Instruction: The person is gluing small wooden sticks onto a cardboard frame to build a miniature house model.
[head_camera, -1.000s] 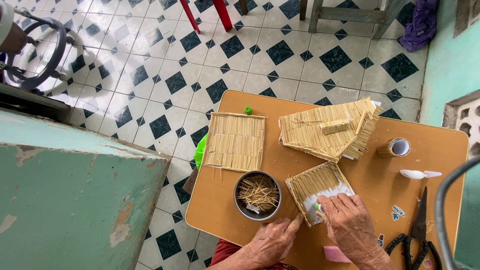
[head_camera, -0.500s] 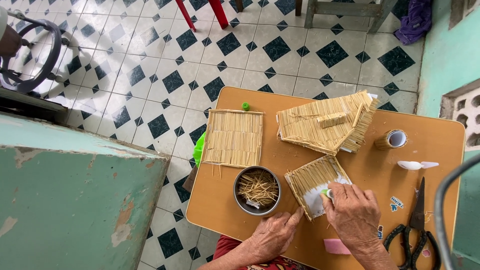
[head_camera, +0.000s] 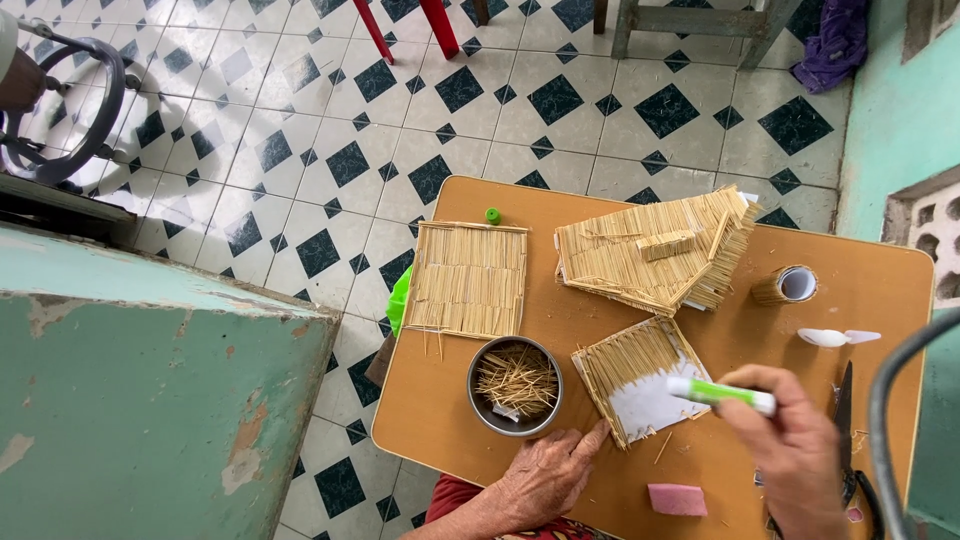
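My right hand (head_camera: 795, 450) holds a white and green glue stick (head_camera: 722, 393), its tip over the bare white part of a small toothpick-covered panel (head_camera: 640, 375). My left hand (head_camera: 545, 475) rests flat on the wooden table (head_camera: 440, 400), fingertips touching the panel's near left corner. A round metal tin of toothpicks (head_camera: 514, 384) stands just left of the panel. Farther back lie a square toothpick mat (head_camera: 468, 278) and a toothpick roof-like piece (head_camera: 655, 250).
A small roll (head_camera: 785, 284), a white spoon-shaped item (head_camera: 830, 337), scissors (head_camera: 845, 420), a pink eraser-like block (head_camera: 677, 499) and a green cap (head_camera: 492, 215) are on the table. A green wall (head_camera: 150, 400) stands left; checkered tiled floor (head_camera: 330, 150) and red chair legs (head_camera: 405, 25) lie beyond.
My right hand lifted off the panel and drew back toward the right, now raising the glue stick over it. My left hand slid up to the panel's corner.
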